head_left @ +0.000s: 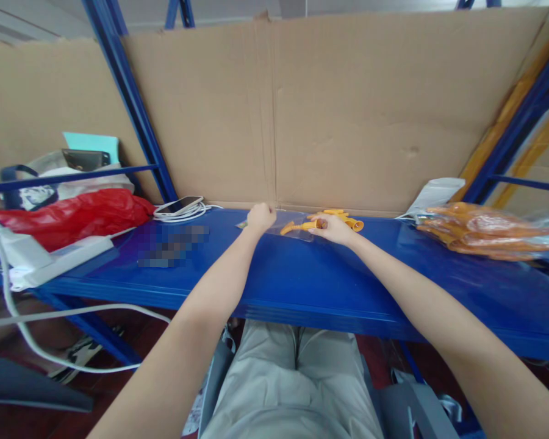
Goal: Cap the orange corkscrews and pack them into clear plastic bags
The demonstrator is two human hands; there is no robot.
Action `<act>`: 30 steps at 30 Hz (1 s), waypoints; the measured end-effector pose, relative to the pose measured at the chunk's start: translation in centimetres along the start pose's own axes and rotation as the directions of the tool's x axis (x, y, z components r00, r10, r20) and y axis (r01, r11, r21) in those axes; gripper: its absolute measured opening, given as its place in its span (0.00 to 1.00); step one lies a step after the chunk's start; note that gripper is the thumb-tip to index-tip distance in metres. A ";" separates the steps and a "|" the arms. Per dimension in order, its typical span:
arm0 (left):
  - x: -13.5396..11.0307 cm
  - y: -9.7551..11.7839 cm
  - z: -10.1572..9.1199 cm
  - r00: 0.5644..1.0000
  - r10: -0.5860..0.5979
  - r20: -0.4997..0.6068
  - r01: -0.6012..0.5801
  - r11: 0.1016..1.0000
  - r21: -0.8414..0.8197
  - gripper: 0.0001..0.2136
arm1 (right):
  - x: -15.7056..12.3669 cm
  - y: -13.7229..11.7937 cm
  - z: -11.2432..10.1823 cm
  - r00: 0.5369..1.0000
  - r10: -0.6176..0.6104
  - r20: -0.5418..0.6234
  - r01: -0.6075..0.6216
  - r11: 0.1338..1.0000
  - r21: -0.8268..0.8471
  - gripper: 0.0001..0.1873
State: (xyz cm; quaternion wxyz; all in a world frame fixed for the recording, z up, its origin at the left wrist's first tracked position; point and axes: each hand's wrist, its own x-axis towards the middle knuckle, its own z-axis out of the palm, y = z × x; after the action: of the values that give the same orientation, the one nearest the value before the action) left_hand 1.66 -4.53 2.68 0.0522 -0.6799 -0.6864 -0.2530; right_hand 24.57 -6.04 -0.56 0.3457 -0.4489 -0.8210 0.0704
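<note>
My left hand is closed on the left edge of a clear plastic bag lying on the blue shelf near the cardboard back wall. My right hand is closed around an orange plastic part at the bag's mouth. Another orange part lies just behind my right hand, touching the shelf.
A pile of bagged orange parts lies at the right with a white bag behind it. A phone with a white cable sits left of centre. Further left are a red plastic bag, white boxes and a tote. Cardboard lines the back.
</note>
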 end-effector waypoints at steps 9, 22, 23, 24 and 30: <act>0.6 -2.3 0.7 0.972 -0.180 0.151 0.164 0.980 0.114 0.17 | -1.1 -1.5 -0.4 0.988 -0.013 0.155 0.060 0.952 -0.301 0.17; 0.8 -1.7 0.6 0.978 -0.098 0.183 0.088 0.994 0.065 0.15 | -1.0 -1.8 -0.8 0.987 -0.099 0.125 0.123 0.972 -0.202 0.25; 0.7 -1.7 0.6 0.979 -0.093 0.182 0.082 0.994 0.067 0.15 | -1.1 -1.9 -0.9 0.985 -0.109 0.132 0.136 0.967 -0.215 0.24; 0.7 -1.7 0.6 0.980 -0.088 0.181 0.077 0.995 0.067 0.15 | -1.1 -2.0 -0.9 0.983 -0.122 0.140 0.152 0.962 -0.225 0.23; 0.7 -1.8 1.1 0.988 -0.016 0.151 0.010 0.999 0.038 0.13 | -1.0 -2.6 -0.7 0.962 -0.237 0.138 0.265 0.934 -0.240 0.22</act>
State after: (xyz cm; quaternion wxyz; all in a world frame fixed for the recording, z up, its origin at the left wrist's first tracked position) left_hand 0.20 -3.39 1.53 0.0107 -0.6915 -0.6974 -0.1882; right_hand 23.60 -8.49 0.50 0.2465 -0.3768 -0.8911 -0.0573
